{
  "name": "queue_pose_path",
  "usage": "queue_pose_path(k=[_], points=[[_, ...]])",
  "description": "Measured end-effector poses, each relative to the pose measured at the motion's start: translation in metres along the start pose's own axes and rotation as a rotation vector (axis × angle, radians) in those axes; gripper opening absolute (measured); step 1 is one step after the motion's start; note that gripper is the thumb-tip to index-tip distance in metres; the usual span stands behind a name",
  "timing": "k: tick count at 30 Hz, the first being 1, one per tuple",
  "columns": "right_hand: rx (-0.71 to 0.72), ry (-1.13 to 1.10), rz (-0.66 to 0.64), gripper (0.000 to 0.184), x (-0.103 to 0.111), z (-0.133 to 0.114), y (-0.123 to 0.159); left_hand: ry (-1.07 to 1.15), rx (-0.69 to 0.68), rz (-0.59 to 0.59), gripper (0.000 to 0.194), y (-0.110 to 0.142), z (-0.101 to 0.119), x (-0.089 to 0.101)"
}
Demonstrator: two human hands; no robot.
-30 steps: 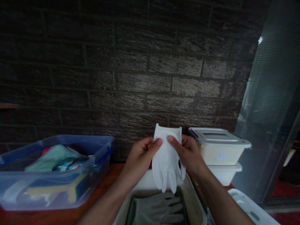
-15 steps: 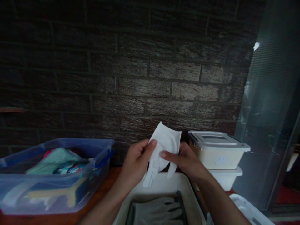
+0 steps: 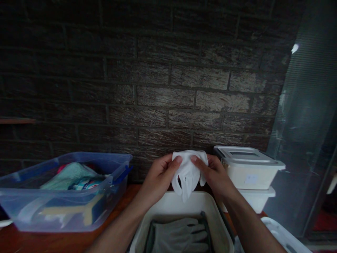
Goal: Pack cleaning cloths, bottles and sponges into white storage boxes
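Observation:
A white glove (image 3: pixel 188 172) hangs between my two hands, its fingers drooping downward. My left hand (image 3: pixel 164 170) pinches its left upper edge with the thumb on the near side. On the opposite edge, my right hand (image 3: pixel 210 170) grips it in the same way, thumb in front. Below the glove stands an open cream bin (image 3: pixel 181 200), whose near end runs out of view. Inside the bin lie grey gloves (image 3: pixel 179 233) with dark edging, flat with the fingers pointing right.
To the left, a clear blue-tinted tub (image 3: pixel 65 211) holds cloths and other items on the wooden table (image 3: pixel 116 225). Two lidded cream boxes (image 3: pixel 250 172) are stacked at right, near a white lid (image 3: pixel 284 235). A dark brick wall (image 3: pixel 158 88) rises behind.
Both hands have shifted their hold up toward the cuff. The white glove now sits lower and is bunched, with its fingers hanging at the middle. The view has turned slightly left.

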State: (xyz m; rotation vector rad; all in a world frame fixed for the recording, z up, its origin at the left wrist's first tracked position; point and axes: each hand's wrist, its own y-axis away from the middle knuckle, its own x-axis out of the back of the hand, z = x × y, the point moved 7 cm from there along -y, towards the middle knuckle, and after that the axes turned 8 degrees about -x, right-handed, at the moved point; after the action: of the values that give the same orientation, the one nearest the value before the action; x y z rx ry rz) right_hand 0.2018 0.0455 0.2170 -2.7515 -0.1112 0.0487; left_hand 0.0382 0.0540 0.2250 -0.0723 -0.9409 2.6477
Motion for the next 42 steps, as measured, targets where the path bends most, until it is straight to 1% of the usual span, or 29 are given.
queue_pose_path(k=[2,4,8,12,14,16,17,18,20,22,23,25,28,30,33,37,39,42], points=[[0.022,-0.028,0.048,0.039,0.003,-0.001,-0.001,0.068,0.027,-0.083,0.037,0.001,-0.001,-0.011],[0.033,-0.047,0.092,0.039,0.007,-0.001,-0.001,0.087,0.048,-0.136,0.038,0.003,-0.004,-0.018],[0.060,-0.074,0.186,0.040,0.016,-0.003,-0.003,0.062,0.048,-0.187,0.031,0.003,-0.008,-0.018],[0.157,-0.057,0.258,0.042,0.024,-0.012,-0.002,0.086,0.077,-0.313,0.028,0.006,-0.007,-0.020],[0.173,-0.037,0.252,0.042,0.025,-0.014,-0.001,0.139,0.128,-0.407,0.026,0.010,-0.008,-0.025],[0.139,-0.049,0.188,0.041,0.020,-0.013,0.000,0.250,0.188,-0.462,0.029,0.014,-0.010,-0.031],[0.112,-0.063,0.136,0.040,0.015,-0.011,0.001,0.320,0.206,-0.444,0.031,0.014,-0.011,-0.032],[0.078,-0.070,0.071,0.039,0.009,-0.009,0.003,0.387,0.219,-0.391,0.033,0.013,-0.013,-0.032],[0.005,-0.045,-0.061,0.038,-0.005,-0.005,0.006,0.474,0.243,-0.218,0.035,0.009,-0.019,-0.028],[-0.043,0.005,-0.164,0.038,-0.016,-0.002,0.009,0.494,0.275,-0.042,0.037,0.006,-0.025,-0.020],[-0.050,0.024,-0.201,0.038,-0.020,-0.002,0.010,0.490,0.279,0.028,0.037,0.005,-0.026,-0.016],[-0.035,0.048,-0.233,0.040,-0.021,-0.004,0.009,0.493,0.236,0.153,0.036,0.002,-0.023,-0.006],[-0.015,0.100,-0.170,0.041,-0.010,-0.008,0.004,0.513,0.156,0.297,0.031,-0.002,-0.012,0.013],[-0.008,0.138,-0.126,0.039,-0.001,-0.010,0.002,0.517,0.133,0.340,0.028,-0.003,-0.006,0.023],[-0.003,0.170,-0.130,0.037,0.008,-0.013,0.002,0.523,0.104,0.331,0.027,-0.005,0.002,0.031],[-0.003,0.138,-0.122,0.032,0.018,-0.015,-0.001,0.547,0.110,0.332,0.022,-0.004,0.005,0.033],[0.002,0.083,-0.143,0.028,0.017,-0.013,-0.003,0.564,0.122,0.342,0.019,-0.003,0.005,0.029],[-0.011,0.013,-0.275,0.030,0.000,-0.006,-0.003,0.586,0.132,0.349,0.018,0.000,0.006,0.020]])
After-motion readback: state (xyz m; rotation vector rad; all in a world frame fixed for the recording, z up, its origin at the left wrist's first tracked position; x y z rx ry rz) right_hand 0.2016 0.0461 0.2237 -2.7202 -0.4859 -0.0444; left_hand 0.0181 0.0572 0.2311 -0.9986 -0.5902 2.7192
